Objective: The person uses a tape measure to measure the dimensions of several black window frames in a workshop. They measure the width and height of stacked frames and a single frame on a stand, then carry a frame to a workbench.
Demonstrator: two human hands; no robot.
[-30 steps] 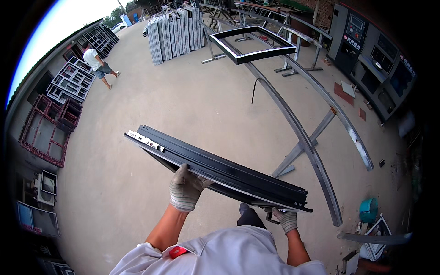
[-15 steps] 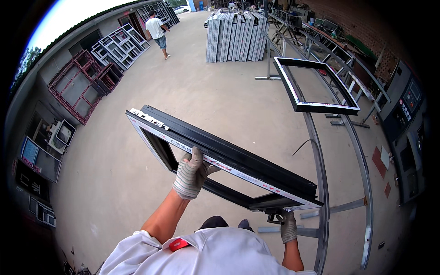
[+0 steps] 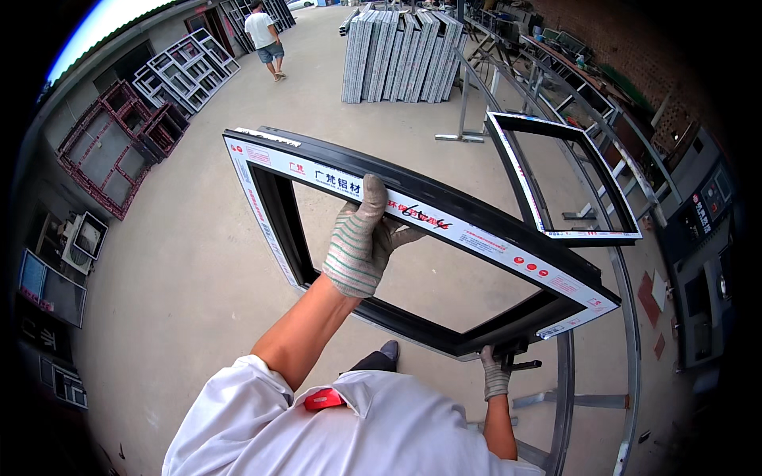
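Note:
A black window frame (image 3: 492, 246), its face covered with white printed protective film, hangs tilted in the air before my chest. My left hand (image 3: 361, 250), in a striped knit glove, is closed round the long upper rail, thumb over the film and fingers inside the opening. At the lower right corner my gloved right hand (image 3: 494, 377) grips the frame from below, its fingers partly hidden. Next to that hand a black handle (image 3: 524, 365) sticks out under the frame.
A second black frame (image 3: 587, 235) rests on a steel rack (image 3: 563, 397) to the right. Stacked wrapped profiles (image 3: 401, 59) stand ahead. Several frames (image 3: 186, 71) lean on the left wall. Another person (image 3: 262, 36) walks at the far left. A dark machine (image 3: 702, 214) stands at right.
The held frame has risen and swung to the right, its filmed face turned more toward me. Both hands keep their hold. The other person has taken a step, and my view has shifted.

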